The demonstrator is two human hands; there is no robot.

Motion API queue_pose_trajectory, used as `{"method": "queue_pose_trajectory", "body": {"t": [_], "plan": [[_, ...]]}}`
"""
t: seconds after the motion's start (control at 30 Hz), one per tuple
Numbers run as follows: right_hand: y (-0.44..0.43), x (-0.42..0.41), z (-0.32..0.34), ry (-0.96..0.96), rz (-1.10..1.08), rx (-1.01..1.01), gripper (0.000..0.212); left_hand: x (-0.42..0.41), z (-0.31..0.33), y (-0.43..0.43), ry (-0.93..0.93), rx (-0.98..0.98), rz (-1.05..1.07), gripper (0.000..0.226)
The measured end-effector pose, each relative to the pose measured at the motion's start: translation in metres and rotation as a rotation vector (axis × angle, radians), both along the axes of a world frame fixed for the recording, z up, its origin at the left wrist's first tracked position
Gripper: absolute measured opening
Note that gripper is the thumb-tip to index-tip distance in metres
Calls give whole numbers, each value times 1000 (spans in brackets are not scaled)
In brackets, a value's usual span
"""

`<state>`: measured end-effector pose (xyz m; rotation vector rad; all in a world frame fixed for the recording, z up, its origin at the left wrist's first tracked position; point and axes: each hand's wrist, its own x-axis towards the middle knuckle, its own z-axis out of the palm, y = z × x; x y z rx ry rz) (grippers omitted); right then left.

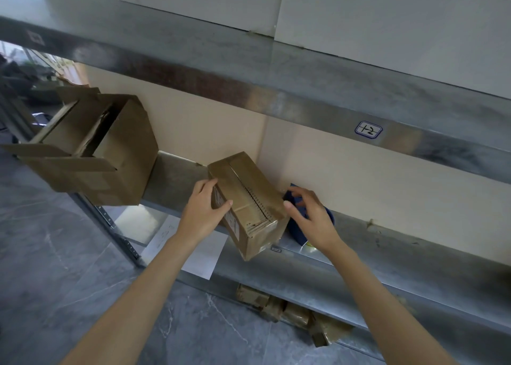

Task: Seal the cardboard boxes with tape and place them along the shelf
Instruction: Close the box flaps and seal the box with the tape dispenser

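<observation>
Small cardboard box (246, 196) sits skewed at the metal shelf's (387, 254) front edge; left hand (201, 212) grips its side, probably steadying it, while right hand (309, 215), loosely spread and empty, hovers over a blue object (297, 233) alongside.

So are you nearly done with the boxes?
Not quite. Done: the small box has brown tape along its top seam. In hand: the left hand grips it at the front edge of the shelf, and the right hand hovers by its end, so it isn't placed yet. Left: the big box has its flaps open, with no tape across them.
</observation>
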<state>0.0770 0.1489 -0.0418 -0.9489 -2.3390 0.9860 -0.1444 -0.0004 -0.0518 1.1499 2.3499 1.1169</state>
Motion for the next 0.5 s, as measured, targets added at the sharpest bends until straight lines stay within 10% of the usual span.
{"method": "queue_pose_trajectory", "body": {"t": [0.2, 0.5], "plan": [[26, 17, -15, -278, -140, 126, 47, -2, 1, -19, 326, -59, -18, 55], [33, 11, -53, -506, -69, 93, 63, 2, -17, -30, 323, -187, 13, 59]]}}
